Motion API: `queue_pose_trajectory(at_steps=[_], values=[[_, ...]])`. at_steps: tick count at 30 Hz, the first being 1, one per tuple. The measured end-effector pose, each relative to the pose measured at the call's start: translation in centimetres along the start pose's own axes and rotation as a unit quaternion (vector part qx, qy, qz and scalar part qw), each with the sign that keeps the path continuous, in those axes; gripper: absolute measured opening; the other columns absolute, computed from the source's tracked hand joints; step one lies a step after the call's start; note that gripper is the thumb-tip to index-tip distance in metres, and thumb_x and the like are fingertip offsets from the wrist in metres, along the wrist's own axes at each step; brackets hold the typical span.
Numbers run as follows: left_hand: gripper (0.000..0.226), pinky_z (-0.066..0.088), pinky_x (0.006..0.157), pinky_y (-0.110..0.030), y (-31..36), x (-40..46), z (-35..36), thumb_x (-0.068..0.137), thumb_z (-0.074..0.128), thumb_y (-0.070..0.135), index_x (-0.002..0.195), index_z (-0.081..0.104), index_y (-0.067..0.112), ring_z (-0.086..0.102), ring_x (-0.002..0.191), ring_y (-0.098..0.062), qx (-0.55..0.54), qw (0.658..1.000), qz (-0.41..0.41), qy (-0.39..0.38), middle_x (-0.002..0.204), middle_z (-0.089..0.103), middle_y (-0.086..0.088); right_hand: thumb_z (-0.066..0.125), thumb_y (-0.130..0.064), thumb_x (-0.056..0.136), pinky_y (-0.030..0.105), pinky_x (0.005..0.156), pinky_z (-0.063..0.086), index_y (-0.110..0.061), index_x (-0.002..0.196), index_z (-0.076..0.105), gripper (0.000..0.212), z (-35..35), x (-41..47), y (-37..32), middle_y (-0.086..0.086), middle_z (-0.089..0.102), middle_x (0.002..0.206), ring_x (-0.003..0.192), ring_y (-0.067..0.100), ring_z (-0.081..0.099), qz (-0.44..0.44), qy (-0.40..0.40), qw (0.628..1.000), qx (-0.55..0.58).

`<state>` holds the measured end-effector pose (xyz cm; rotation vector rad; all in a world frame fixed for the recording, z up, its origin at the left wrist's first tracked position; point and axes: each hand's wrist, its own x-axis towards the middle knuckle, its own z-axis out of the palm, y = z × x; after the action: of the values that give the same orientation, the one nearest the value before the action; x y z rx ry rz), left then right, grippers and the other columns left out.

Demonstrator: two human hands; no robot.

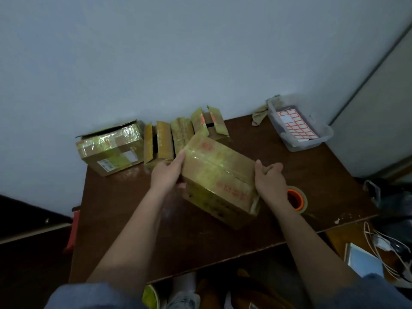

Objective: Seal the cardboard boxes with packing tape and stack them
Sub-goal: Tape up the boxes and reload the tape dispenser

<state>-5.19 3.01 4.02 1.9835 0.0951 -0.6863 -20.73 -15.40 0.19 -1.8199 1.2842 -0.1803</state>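
Observation:
A cardboard box (219,175) with red print and old shiny tape sits tilted in the middle of the brown table (234,237). My left hand (167,173) grips its left end. My right hand (270,181) clasps its right end, fingers curled over the top edge. A roll of packing tape (297,199) with an orange core lies flat just right of my right wrist. At the back by the wall stand a larger taped box (110,148) and three smaller boxes with flaps up, the left one (158,141), the middle one (181,133) and the right one (210,122).
A clear plastic tub (299,123) holding a sheet of red-edged labels stands at the back right, with a rag (259,115) beside it. White cables (388,253) and a pale pad (362,260) lie off the table's right edge. The wall runs close behind the boxes.

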Motion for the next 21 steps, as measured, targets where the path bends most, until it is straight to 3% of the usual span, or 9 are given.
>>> queue_pose_trajectory(at_steps=[2,4,7,10,12,14,16,19,21], values=[[0.064,0.060,0.062,-0.031,1.2,0.0,1.7,0.088,0.059,0.058,0.129,0.053,0.009,0.068,0.064,-0.019,-0.037,0.999,0.015,-0.026,0.103,0.064,-0.003,0.035,-0.048,0.102,0.043,0.084,0.043,-0.011,0.121,0.036,0.042,-1.5,-0.1,0.4,0.017,0.055,0.118,0.104,0.036,0.055,0.011,0.014,1.000,0.001],[0.062,0.056,0.057,-0.024,1.6,-0.1,3.6,0.089,0.059,0.055,0.134,0.046,0.014,0.065,0.073,-0.018,-0.040,0.997,0.021,-0.061,0.109,0.062,-0.002,0.030,-0.044,0.104,0.040,0.080,0.039,-0.015,0.114,0.039,0.033,-2.6,-0.3,1.1,0.016,0.055,0.113,0.097,0.033,0.052,0.023,0.021,0.999,-0.023],[0.065,0.052,0.092,-0.035,0.8,0.5,6.5,0.086,0.068,0.045,0.137,0.040,0.016,0.058,0.112,-0.020,-0.049,0.992,0.033,-0.110,0.134,0.054,-0.002,0.026,-0.040,0.105,0.039,0.081,0.034,-0.011,0.123,0.045,0.038,-3.6,-0.4,2.1,0.018,0.054,0.123,0.107,0.035,0.052,0.048,0.045,0.995,-0.075],[0.087,0.040,0.107,-0.037,-0.1,0.2,9.1,0.089,0.069,0.031,0.154,0.014,0.015,0.043,0.133,-0.021,-0.030,0.985,0.026,-0.167,0.151,0.039,-0.001,0.035,-0.030,0.104,0.038,0.079,0.038,-0.004,0.128,0.044,0.037,-3.5,-0.4,3.0,0.018,0.053,0.120,0.096,0.029,0.054,0.063,0.024,0.992,-0.103],[0.079,0.044,0.103,-0.036,-1.0,-0.5,10.5,0.090,0.068,0.023,0.152,0.021,0.014,0.047,0.130,-0.021,0.000,0.977,0.026,-0.210,0.149,0.043,-0.002,0.035,-0.029,0.104,0.036,0.078,0.037,-0.002,0.134,0.041,0.041,-2.8,-0.6,3.3,0.019,0.052,0.124,0.098,0.030,0.054,0.065,-0.036,0.990,-0.117],[0.061,0.053,0.085,-0.032,-2.0,-1.1,11.3,0.090,0.067,0.017,0.141,0.036,0.024,0.058,0.113,-0.018,0.027,0.970,0.034,-0.239,0.136,0.055,-0.003,0.033,-0.035,0.106,0.039,0.089,0.039,-0.002,0.142,0.036,0.049,-2.1,-0.9,3.5,0.021,0.048,0.136,0.119,0.036,0.050,0.060,-0.078,0.988,-0.120],[0.055,0.054,0.072,-0.029,-2.8,-1.4,11.3,0.091,0.065,0.015,0.133,0.036,0.033,0.060,0.104,-0.015,0.028,0.968,0.040,-0.245,0.123,0.060,0.002,0.034,-0.037,0.106,0.042,0.094,0.041,-0.003,0.144,0.034,0.051,-1.6,-1.1,3.7,0.019,0.048,0.138,0.124,0.036,0.047,0.046,-0.088,0.988,-0.116],[0.056,0.055,0.068,-0.031,-3.1,-1.2,10.7,0.092,0.064,0.015,0.136,0.036,0.034,0.060,0.098,-0.013,0.015,0.974,0.040,-0.221,0.112,0.059,0.009,0.039,-0.040,0.104,0.038,0.098,0.039,-0.006,0.147,0.035,0.055,-1.6,-1.1,3.6,0.014,0.047,0.143,0.129,0.033,0.045,0.021,-0.090,0.992,-0.090],[0.056,0.055,0.073,-0.029,-3.1,-1.0,10.2,0.091,0.064,0.012,0.138,0.038,0.028,0.058,0.100,-0.013,0.029,0.980,0.067,-0.186,0.118,0.059,0.005,0.043,-0.042,0.103,0.036,0.101,0.039,-0.008,0.149,0.035,0.058,-1.4,-1.1,3.2,0.011,0.046,0.146,0.131,0.030,0.046,-0.003,-0.101,0.992,-0.070]])
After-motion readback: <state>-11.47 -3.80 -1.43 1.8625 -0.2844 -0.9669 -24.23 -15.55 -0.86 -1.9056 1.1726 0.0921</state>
